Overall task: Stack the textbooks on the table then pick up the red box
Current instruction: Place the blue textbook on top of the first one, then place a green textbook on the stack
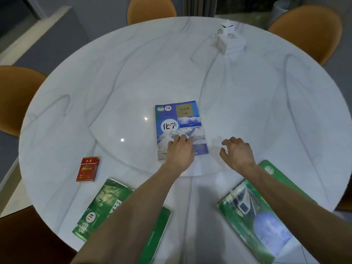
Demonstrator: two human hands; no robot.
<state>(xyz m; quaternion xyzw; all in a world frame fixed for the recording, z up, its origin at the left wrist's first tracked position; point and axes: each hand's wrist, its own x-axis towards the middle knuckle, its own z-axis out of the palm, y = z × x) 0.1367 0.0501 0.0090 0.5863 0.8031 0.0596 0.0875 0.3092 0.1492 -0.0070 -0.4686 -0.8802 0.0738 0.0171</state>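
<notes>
A blue textbook (pixel 179 122) lies flat near the middle of the round white marble table (pixel 133 73). My left hand (pixel 180 151) rests on its near edge, fingers bent onto the cover. My right hand (pixel 238 151) hovers just right of the blue book, fingers curled and apart, holding nothing. One green textbook (pixel 99 206) lies at the near left, partly under my left forearm. Another green textbook (pixel 253 212) lies at the near right, partly under my right forearm. A small red box (pixel 88 169) lies flat at the left of the table.
A white box stack (pixel 230 40) stands at the far right of the table. Orange chairs surround the table: one at the far middle (pixel 150 8), one at the far right (pixel 308 29), one at the left (pixel 13 96).
</notes>
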